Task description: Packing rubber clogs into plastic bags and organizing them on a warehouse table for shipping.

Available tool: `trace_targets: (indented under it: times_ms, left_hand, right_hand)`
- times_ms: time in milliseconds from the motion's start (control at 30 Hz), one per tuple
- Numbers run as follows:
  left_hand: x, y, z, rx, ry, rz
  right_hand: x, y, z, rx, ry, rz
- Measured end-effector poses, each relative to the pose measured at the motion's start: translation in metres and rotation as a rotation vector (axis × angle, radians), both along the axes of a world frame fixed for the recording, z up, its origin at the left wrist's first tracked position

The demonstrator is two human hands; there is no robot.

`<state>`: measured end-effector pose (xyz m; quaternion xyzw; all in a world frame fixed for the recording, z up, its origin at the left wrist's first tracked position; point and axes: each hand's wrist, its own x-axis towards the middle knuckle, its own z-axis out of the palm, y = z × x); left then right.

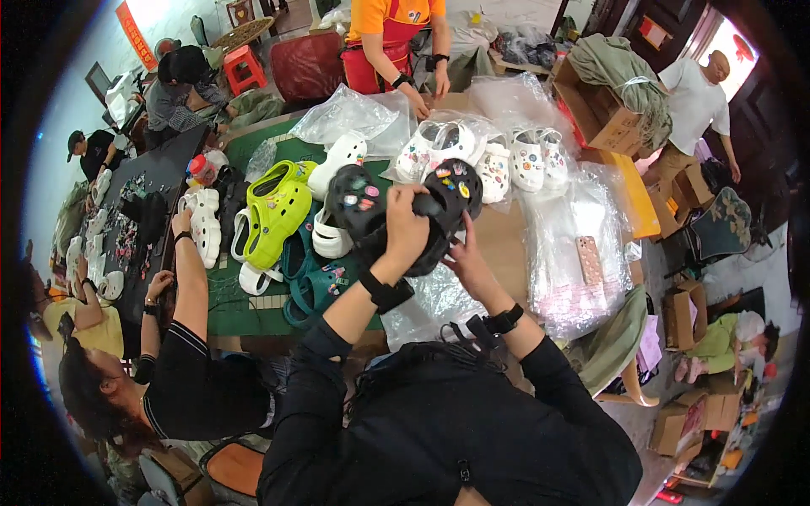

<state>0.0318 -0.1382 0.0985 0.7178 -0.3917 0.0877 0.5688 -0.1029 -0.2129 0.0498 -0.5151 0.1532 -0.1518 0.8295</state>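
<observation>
A pair of black clogs (354, 201) with colourful charms is held above the table. My left hand (407, 226) is closed on the pair near its middle, the back of the hand covering part of them. At the lower right side, the fingers of my right hand (469, 260) are around the edge of the right black clog (456, 187). To the left of the pair are lime-green clogs (278, 215), teal clogs (317, 291) and a white clog (331, 236). Beyond my hands, white clogs (447, 139) with charms are partly in clear plastic bags.
A stack of clear plastic bags (561, 287) with a phone (590, 260) on it lies at right. A co-worker's arm (192, 270) reaches to a white clog (203, 228) at left. Another person in orange (371, 42) works across the table. A cardboard box (595, 110) stands far right.
</observation>
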Motion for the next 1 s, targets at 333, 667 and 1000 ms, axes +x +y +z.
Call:
trace_targets:
  times_ms: [333, 667, 1000]
  left_hand:
    - [-0.049, 0.020, -0.048, 0.402, 0.220, -0.366]
    - [-0.055, 0.092, -0.160, 1.241, 0.147, -0.838]
    - [-0.081, 0.111, -0.232, 1.432, -0.198, -0.720]
  right_hand:
    - [-0.012, -0.007, -0.061, 0.190, 0.194, -0.240]
    - [-0.045, -0.038, -0.098, -0.126, 0.345, -0.306]
    - [-0.002, -0.015, -0.146, -0.662, 0.628, -0.175]
